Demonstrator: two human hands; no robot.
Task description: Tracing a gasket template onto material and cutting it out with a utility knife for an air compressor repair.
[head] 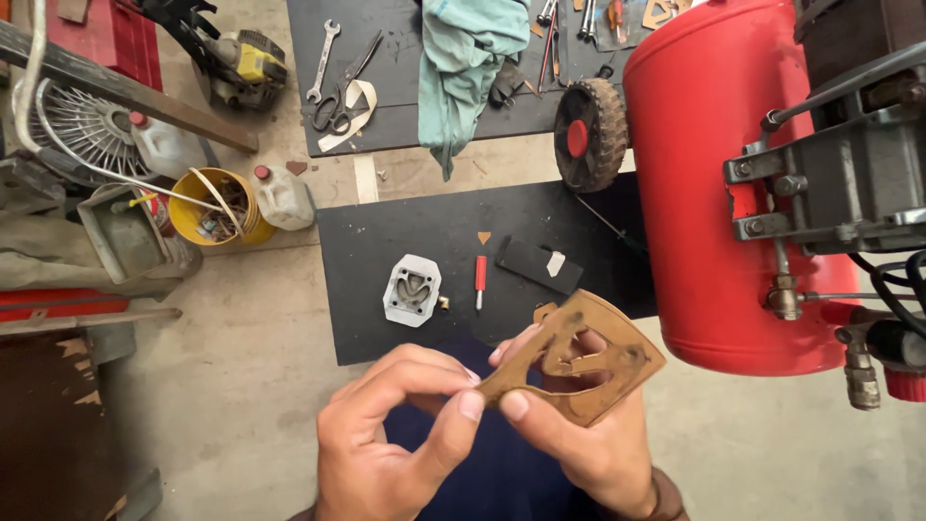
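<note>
brown gasket (579, 359), flat, roughly triangular w/ cut-out openings, is up in front of me btwn both hands, above my lap and the near edge of the black mat (386, 241). step in hand, as i judge it: checking or working the gasket at its left tip, prob. peeling or feeling the edge. next move, i reckon, calls for a gentle grip, thin sheet looks easy to tear at the narrow webs btwn the openings. left hand (395, 434): thumb and forefinger nearly closed, pinching the gasket's left corner, other fingers curled loose. right hand (588, 434): thumb (529, 410) pressed on the lower edge, fingers behind the sheet supporting it, so closed on it too, can't see the back fingertips in full. outward: on the mat a grey metal cover (412, 289) w/ matching shaped recesses, just beside it a red-handled screwdriver (480, 280), then a small dark flat piece (535, 262). right of all that a red air tank (723, 183) w/ a black wheel (588, 133). further off a second mat w/ scissors (342, 92), a wrench (323, 60) and a teal rag (463, 68); yellow bucket (217, 207) at left.
</note>
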